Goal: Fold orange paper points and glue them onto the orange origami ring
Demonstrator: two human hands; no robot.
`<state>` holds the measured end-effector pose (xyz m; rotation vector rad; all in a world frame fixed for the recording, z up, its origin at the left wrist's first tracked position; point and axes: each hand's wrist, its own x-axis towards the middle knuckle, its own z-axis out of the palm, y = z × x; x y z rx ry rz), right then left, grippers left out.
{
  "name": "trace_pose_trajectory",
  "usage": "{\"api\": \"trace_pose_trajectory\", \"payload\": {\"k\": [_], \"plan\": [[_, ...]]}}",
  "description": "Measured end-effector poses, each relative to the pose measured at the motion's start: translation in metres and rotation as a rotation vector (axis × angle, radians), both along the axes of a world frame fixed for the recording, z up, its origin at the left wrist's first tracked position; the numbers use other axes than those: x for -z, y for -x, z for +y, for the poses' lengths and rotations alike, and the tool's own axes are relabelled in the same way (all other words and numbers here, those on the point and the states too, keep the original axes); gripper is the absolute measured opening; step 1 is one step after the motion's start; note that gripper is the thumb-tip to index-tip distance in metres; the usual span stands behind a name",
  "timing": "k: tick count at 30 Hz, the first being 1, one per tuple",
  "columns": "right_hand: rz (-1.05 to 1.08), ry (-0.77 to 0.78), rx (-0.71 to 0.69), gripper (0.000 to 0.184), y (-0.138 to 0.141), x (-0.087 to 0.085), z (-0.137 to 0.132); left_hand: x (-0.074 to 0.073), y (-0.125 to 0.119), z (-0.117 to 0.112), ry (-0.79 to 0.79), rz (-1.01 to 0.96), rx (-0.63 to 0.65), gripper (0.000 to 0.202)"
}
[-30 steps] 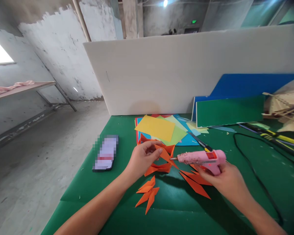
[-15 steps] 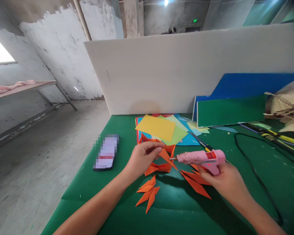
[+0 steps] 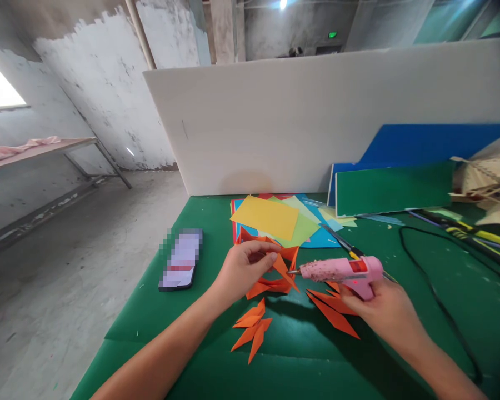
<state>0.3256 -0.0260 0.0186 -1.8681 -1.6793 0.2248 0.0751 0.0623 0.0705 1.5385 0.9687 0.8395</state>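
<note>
My left hand (image 3: 250,264) pinches a pointed orange folded paper piece (image 3: 285,271) between thumb and fingers. Behind and beneath it stands a ring-like orange paper form (image 3: 270,286), partly covered by the hand. In my right hand (image 3: 377,303) is a pink hot glue gun (image 3: 337,270), its metal nozzle pointing left at the pinched piece, touching it or very near. On the table below lies a small cluster of pointed orange paper pieces (image 3: 254,329). Another orange cluster (image 3: 333,314) rests under the glue gun, partly hidden by my right hand.
Coloured paper sheets (image 3: 266,216) are stacked behind my hands, with a utility knife (image 3: 350,247) beside them. A phone (image 3: 181,258) lies left. A black cable (image 3: 437,311) curves along the right. Green board (image 3: 394,189) and white board (image 3: 275,122) stand at the back.
The pinched orange piece has shifted slightly and its lower tip has moved a little left. The glue gun's nozzle stays close to it. Everything else looks the same.
</note>
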Motion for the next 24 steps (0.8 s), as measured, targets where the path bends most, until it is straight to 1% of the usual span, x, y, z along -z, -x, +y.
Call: {"api": "trace_pose_trajectory", "payload": {"k": [7, 11, 19, 24], "plan": [[0.002, -0.020, -0.001, 0.022, -0.001, -0.001, 0.000, 0.004, 0.002, 0.003, 0.019, -0.015, -0.002, 0.022], [-0.005, -0.055, -0.012, 0.021, -0.001, -0.002, 0.000, 0.001, 0.002, 0.003, 0.039, -0.032, -0.015, 0.020], [-0.022, -0.042, -0.045, 0.022, -0.005, 0.003, 0.000, -0.008, 0.001, 0.002, 0.056, -0.079, -0.045, 0.014], [-0.025, -0.044, -0.071, 0.021, -0.006, 0.004, -0.002, -0.009, 0.004, 0.004, 0.027, -0.074, -0.056, 0.015]]}}
